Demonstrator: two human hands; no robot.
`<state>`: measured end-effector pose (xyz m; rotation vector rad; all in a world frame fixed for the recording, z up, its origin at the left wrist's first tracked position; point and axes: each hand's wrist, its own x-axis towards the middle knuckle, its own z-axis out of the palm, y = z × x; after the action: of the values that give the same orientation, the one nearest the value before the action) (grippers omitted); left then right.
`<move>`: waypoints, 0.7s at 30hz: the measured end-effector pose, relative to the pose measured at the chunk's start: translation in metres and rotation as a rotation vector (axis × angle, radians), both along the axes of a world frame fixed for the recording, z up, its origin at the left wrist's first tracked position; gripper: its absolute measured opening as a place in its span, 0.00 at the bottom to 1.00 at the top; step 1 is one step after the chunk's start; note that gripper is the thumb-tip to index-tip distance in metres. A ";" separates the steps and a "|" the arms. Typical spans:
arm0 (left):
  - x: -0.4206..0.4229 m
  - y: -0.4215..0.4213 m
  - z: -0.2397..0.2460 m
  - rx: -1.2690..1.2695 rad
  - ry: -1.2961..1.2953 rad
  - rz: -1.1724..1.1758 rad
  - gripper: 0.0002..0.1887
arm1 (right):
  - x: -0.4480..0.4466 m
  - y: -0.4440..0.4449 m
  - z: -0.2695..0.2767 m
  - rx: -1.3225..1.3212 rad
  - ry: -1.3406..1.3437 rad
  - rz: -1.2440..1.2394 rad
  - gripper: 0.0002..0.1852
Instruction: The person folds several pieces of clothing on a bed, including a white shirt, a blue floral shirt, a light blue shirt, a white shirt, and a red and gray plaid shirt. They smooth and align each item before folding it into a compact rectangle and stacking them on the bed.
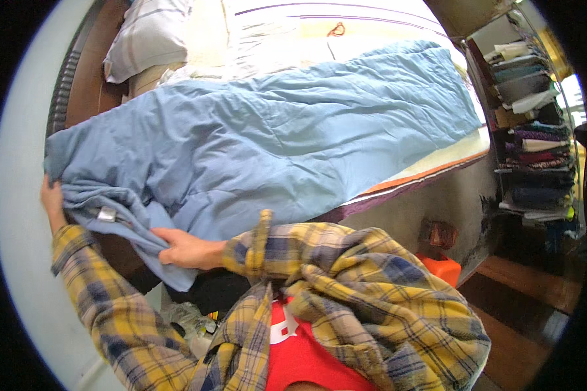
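Note:
A blue comforter (pixel 274 132) lies wrinkled across the bed, its near left part hanging over the edge toward me. At its far left corner my left hand (pixel 53 198) grips the fabric, close to the pale wall; the fingertips are partly hidden. My right hand (pixel 183 247) pinches a hanging fold of the same comforter, thumb on top. Between the two hands the cloth is bunched, and a white tag (pixel 107 214) shows on it.
A striped pillow (pixel 149 41) rests by the wooden headboard (pixel 90 63). An orange cord (pixel 337 30) lies on the bright bedding. Right of the bed stands a shelf rack of folded clothes (pixel 533 146). An orange container (pixel 440 270) and plastic bags (pixel 191 320) sit lower down.

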<state>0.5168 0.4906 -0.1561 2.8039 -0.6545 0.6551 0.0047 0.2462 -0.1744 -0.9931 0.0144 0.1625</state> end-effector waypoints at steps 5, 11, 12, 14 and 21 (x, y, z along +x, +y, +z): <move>-0.048 -0.042 -0.017 -0.081 -0.051 0.115 0.26 | -0.011 -0.018 -0.004 0.007 0.033 0.106 0.37; -0.094 -0.068 0.029 -0.435 0.130 0.117 0.28 | -0.018 -0.037 -0.010 -0.251 -0.137 0.228 0.35; -0.104 -0.073 0.034 -0.453 0.126 0.098 0.31 | -0.018 -0.040 -0.014 -0.346 -0.137 0.240 0.35; -0.130 -0.082 0.045 -0.608 0.251 -0.018 0.31 | -0.017 -0.044 -0.023 -0.594 -0.156 0.275 0.31; -0.234 -0.147 0.088 -0.979 0.565 -0.408 0.24 | 0.048 -0.100 0.006 -0.481 -0.047 -0.124 0.22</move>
<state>0.2825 0.3437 -0.0678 1.7351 -0.5458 0.0331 0.0528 0.1459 -0.1680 -1.4720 0.0748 0.0193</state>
